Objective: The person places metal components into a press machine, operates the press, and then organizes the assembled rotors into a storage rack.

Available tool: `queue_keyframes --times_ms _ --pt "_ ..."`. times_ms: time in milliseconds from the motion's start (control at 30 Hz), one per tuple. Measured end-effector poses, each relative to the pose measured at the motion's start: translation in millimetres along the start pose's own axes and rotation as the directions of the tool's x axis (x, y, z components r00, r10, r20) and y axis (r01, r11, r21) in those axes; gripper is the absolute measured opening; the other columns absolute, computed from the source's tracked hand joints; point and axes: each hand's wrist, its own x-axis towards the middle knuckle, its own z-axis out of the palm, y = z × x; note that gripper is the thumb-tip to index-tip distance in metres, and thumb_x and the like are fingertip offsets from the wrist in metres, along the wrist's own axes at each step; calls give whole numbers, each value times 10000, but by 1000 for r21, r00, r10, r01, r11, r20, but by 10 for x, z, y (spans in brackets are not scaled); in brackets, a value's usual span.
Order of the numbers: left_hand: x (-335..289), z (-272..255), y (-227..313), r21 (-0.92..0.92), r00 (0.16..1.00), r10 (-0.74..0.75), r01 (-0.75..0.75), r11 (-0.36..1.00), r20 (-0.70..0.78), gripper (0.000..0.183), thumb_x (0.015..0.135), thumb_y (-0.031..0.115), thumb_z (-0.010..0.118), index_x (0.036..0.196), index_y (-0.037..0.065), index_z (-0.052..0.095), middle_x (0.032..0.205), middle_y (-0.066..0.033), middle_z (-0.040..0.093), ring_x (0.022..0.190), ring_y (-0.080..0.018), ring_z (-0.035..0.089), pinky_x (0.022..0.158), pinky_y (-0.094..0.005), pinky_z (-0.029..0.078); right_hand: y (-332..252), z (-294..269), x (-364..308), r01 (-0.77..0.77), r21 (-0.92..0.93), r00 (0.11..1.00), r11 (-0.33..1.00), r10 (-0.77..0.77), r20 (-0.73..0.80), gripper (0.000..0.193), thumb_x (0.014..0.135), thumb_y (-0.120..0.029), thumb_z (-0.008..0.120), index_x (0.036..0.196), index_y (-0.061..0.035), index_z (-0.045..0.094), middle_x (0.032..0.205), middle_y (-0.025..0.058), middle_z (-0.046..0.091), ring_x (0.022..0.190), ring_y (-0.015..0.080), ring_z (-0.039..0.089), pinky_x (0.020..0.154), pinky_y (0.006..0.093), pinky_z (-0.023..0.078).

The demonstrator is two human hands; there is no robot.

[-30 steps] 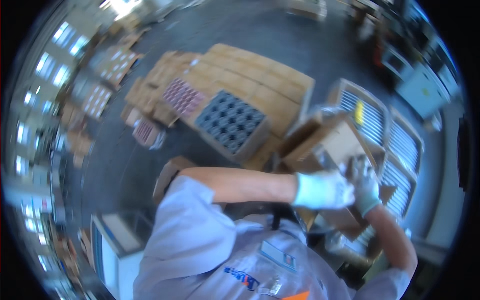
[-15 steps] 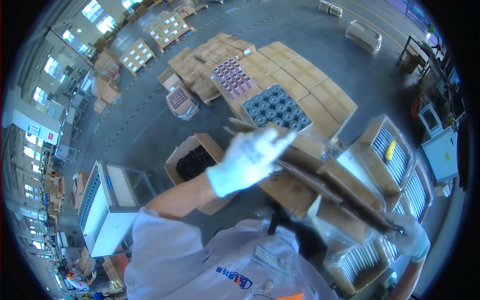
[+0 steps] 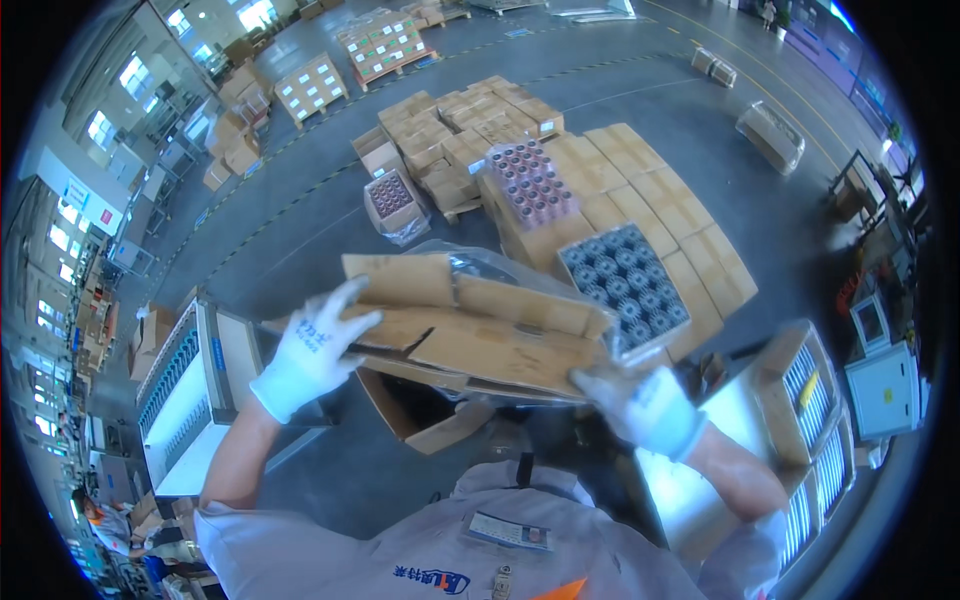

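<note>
A flattened-looking cardboard box (image 3: 500, 352) with loose flaps is held level in front of my chest. My left hand (image 3: 315, 350), in a white glove, grips its left end, with the thumb and fingers at the flap edges. At the right end my gloved right hand (image 3: 645, 405) is closed on the lower corner. Clear plastic film (image 3: 495, 262) sticks out along the far edge of the cardboard. Beneath it stands an open carton (image 3: 447, 432) with a dark inside, mostly covered by what I hold.
Beyond my hands, stacked cartons (image 3: 610, 170) carry a tray of grey toothed parts (image 3: 625, 285) and reddish round parts (image 3: 530, 185). A white-sided rack (image 3: 185, 440) stands left. Boxes of silvery tubes (image 3: 800, 390) stand right. Another person (image 3: 110, 525) is at lower left.
The cardboard box has come from the lower right to in front of me. My left hand, previously free, now holds its left end; my right hand has moved left with it.
</note>
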Motion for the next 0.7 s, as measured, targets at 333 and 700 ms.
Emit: queue_keyframes --times_ms 333,700 --pt "-164 2746 -1619 -175 860 -439 489 854 260 523 871 188 669 1383 204 564 1352 -93 622 1159 -303 637 970 -460 491 1036 1561 2260 -138 -154 985 978 152 85 585 917 -265 610 1465 -148 443 1415 263 465 1323 411 456 1123 517 339" --pt "1175 4948 -633 -480 761 100 296 826 641 529 840 354 691 1296 92 629 1194 -222 674 1150 -392 623 988 -460 500 625 1849 386 -702 109 701 703 656 280 379 895 -229 625 1245 -83 623 1180 180 645 1082 357 631 955 454 492"
